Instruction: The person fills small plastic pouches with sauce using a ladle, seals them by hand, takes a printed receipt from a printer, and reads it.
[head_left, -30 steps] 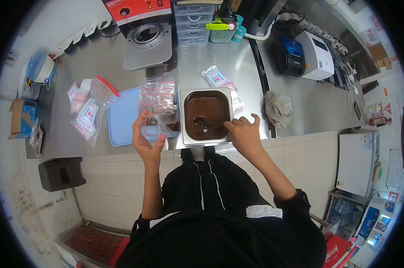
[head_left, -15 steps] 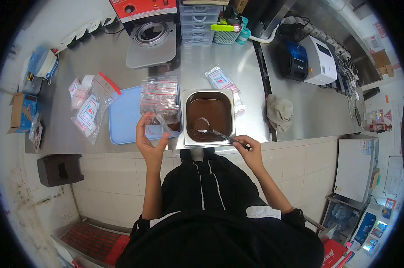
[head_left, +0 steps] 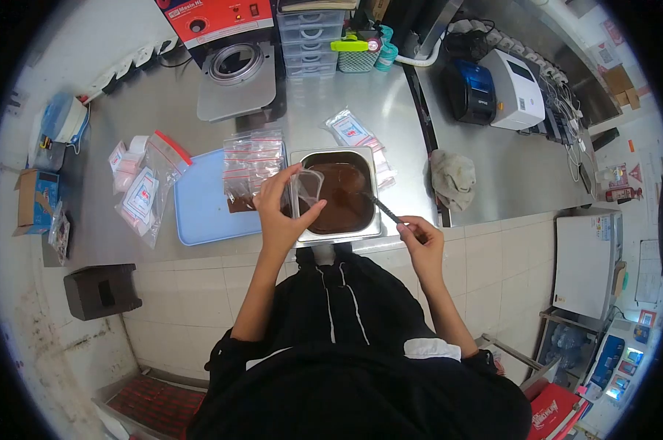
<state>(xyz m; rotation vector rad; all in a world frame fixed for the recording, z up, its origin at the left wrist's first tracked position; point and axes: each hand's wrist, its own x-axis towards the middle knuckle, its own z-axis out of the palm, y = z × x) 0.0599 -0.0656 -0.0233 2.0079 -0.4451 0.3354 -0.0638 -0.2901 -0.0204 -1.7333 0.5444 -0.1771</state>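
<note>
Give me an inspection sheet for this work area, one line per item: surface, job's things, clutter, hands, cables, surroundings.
Surface: steel counter, shiny; no spill seen.
Job's things: metal pan with brown liquid; blue tray beside it, bearing zip bags.
Clutter: crumpled cloth right of the pan; bagged packets left of the tray.
Hands: left hand holds a see-through plastic container at the pan's left side; right hand grips a dark-handled utensil, its far end at the liquid.
Cables: white cables loosely bunched beside the white device.
Surroundings: tiled floor; dark stool at left.
</note>
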